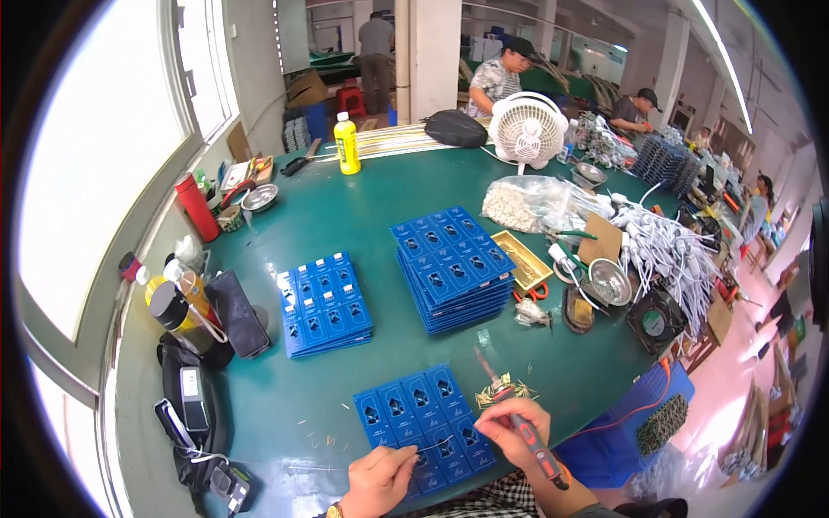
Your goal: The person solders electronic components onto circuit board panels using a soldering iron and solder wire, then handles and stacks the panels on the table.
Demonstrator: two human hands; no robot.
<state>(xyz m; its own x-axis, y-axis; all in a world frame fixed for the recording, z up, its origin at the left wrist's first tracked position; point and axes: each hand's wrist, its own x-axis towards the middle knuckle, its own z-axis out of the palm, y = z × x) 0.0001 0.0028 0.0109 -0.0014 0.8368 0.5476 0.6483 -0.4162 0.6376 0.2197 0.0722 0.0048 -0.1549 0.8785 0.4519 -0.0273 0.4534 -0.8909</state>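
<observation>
A blue circuit board panel (406,432), marked off in rectangular sections, lies flat at the table's near edge. Over its lower left part, my left hand (380,475) pinches a thin silvery wire (434,445) that reaches across the panel. My right hand (515,429), at the panel's right side, is closed around a soldering iron (535,446) with a grey and red handle. Its tip points up and away, above the table, apart from the panel. Just beyond that hand lies a small heap of short yellowish pins (518,388).
Two stacks of blue panels, a low one (326,315) and a tall one (453,272), stand farther back. White cables (665,250), a metal bowl (610,282) and a small fan (656,318) crowd the right. Bottles (194,285) and a phone (236,312) line the left edge.
</observation>
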